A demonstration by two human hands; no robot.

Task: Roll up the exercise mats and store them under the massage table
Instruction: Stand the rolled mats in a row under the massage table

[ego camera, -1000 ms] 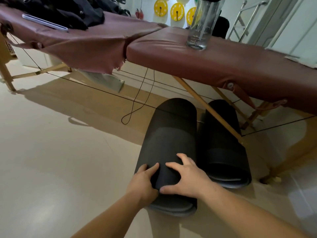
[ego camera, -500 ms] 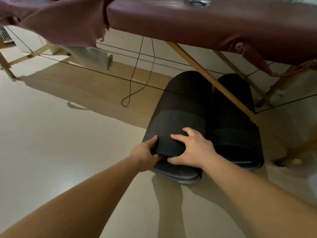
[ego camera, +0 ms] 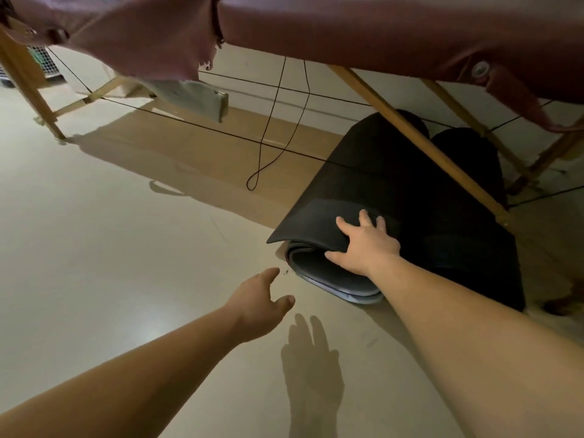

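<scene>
Here, right hand (ego camera: 366, 245) splayed flat on rolled mat (ego camera: 347, 191), left hand (ego camera: 262, 298) open, empty.

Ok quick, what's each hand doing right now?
Left hand: open, holding nothing, short of the rolled mat.
Right hand: open, spread fingers pressing on the rolled mat.

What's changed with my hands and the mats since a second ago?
The left hand let go of the near mat and drew back, open above the floor; the mat's outer flap has sprung loose on that side. The right hand stays pressed on the mat's end. The second mat stays beside it under the massage table.
</scene>
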